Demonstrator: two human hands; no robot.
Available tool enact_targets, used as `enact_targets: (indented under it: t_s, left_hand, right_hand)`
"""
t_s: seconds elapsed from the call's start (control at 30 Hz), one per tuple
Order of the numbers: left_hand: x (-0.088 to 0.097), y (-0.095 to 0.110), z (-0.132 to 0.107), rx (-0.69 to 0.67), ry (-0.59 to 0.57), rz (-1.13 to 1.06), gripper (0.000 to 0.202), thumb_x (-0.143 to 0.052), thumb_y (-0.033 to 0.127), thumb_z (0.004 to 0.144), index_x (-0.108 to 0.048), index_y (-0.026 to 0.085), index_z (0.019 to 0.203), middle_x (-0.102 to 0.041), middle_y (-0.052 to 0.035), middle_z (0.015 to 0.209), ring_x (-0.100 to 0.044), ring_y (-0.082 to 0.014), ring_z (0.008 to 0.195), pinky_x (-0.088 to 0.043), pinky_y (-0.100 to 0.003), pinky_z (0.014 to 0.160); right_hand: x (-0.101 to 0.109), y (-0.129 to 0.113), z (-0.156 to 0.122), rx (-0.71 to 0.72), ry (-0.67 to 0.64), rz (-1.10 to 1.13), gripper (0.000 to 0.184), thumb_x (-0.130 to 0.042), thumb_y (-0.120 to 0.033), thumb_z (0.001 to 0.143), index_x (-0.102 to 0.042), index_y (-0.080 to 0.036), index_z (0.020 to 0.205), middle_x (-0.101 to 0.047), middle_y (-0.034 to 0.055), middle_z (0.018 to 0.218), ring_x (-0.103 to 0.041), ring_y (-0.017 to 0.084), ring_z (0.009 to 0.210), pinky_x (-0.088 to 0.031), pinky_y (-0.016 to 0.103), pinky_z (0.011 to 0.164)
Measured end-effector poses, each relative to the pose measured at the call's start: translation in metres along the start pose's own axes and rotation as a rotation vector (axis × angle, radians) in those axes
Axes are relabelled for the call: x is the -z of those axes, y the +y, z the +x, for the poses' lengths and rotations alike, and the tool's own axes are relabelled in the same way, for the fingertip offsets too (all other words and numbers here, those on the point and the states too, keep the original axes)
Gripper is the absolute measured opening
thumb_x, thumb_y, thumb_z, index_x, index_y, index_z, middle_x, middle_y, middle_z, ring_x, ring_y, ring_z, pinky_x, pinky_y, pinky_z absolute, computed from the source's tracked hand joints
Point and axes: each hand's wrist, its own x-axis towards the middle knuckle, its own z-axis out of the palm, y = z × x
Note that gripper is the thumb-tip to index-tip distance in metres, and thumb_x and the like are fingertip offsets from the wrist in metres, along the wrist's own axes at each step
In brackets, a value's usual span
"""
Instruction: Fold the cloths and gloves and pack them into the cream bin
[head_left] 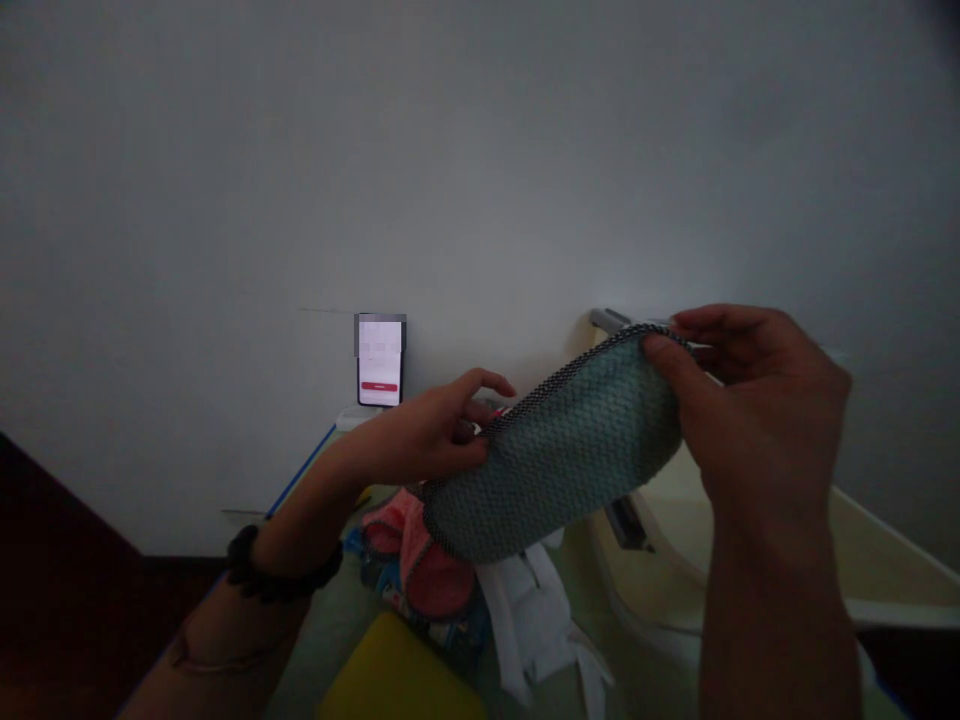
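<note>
I hold a grey-green textured cloth (pixel 555 450) with a dark braided edge, stretched between both hands in front of me. My left hand (pixel 427 430) pinches its lower left end, fingers closed on the edge. My right hand (pixel 750 400) grips the upper right end with thumb and fingers. The cloth hangs tilted, higher on the right, above a heap of other cloths.
A pile of pink (pixel 420 560), white (pixel 532 610) and patterned cloths lies below on a surface. A yellow thing (pixel 397 670) sits at the front. A lit phone (pixel 380 360) leans on the white wall. A pale basin or tub (pixel 862 570) stands at right.
</note>
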Motion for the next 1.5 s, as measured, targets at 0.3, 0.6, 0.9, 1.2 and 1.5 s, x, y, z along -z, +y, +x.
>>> enact_targets:
  t_s: [0.3,0.6,0.9,1.2,1.5]
  left_hand:
    - [0.001,0.003,-0.001,-0.014,-0.052,0.248,0.03,-0.045,0.012,0.077,-0.054,0.014,0.106,-0.065,-0.0035,0.081,-0.06,-0.0162,0.072,-0.042,-0.023,0.06]
    - [0.0,0.002,-0.002,0.014,-0.07,0.312,0.028,-0.044,0.01,0.074,-0.054,0.014,0.1,-0.06,-0.0014,0.073,-0.056,-0.0147,0.065,-0.041,-0.022,0.056]
    - [-0.006,-0.001,0.0,-0.01,-0.075,0.126,0.039,-0.06,0.035,0.08,-0.054,0.016,0.113,-0.069,-0.0067,0.094,-0.064,-0.0181,0.078,-0.045,-0.023,0.061]
    - [-0.006,-0.004,0.006,0.0,-0.05,0.223,0.025,-0.051,0.029,0.085,-0.061,0.013,0.069,-0.056,0.0027,0.059,-0.052,-0.0099,0.053,-0.034,-0.018,0.047]
    - [-0.002,-0.011,0.003,-0.035,-0.126,0.128,0.023,-0.053,0.03,0.084,-0.064,0.013,0.074,-0.06,0.0019,0.064,-0.055,-0.0107,0.058,-0.038,-0.018,0.051]
  right_hand:
    - [-0.001,-0.002,0.0,-0.015,-0.006,-0.016,0.014,-0.069,-0.021,0.071,-0.065,-0.024,0.084,-0.066,0.0001,0.08,-0.062,0.018,0.068,-0.049,0.034,0.062]
    - [-0.001,0.0,-0.002,0.001,-0.05,0.025,0.015,-0.07,-0.024,0.072,-0.065,-0.023,0.086,-0.067,0.0001,0.082,-0.062,0.017,0.067,-0.049,0.033,0.063]
    - [-0.005,-0.011,-0.006,-0.039,-0.302,0.183,0.016,-0.07,-0.019,0.07,-0.064,-0.021,0.085,-0.066,-0.0015,0.08,-0.062,0.013,0.069,-0.051,0.028,0.064]
    - [-0.004,-0.016,-0.009,-0.012,-0.306,0.129,0.016,-0.072,-0.02,0.069,-0.065,-0.021,0.084,-0.066,-0.0027,0.076,-0.059,0.01,0.062,-0.047,0.023,0.054]
    - [-0.006,-0.016,-0.01,-0.019,-0.302,0.136,0.016,-0.072,-0.021,0.069,-0.064,-0.021,0.083,-0.065,-0.002,0.075,-0.06,0.012,0.061,-0.048,0.024,0.054]
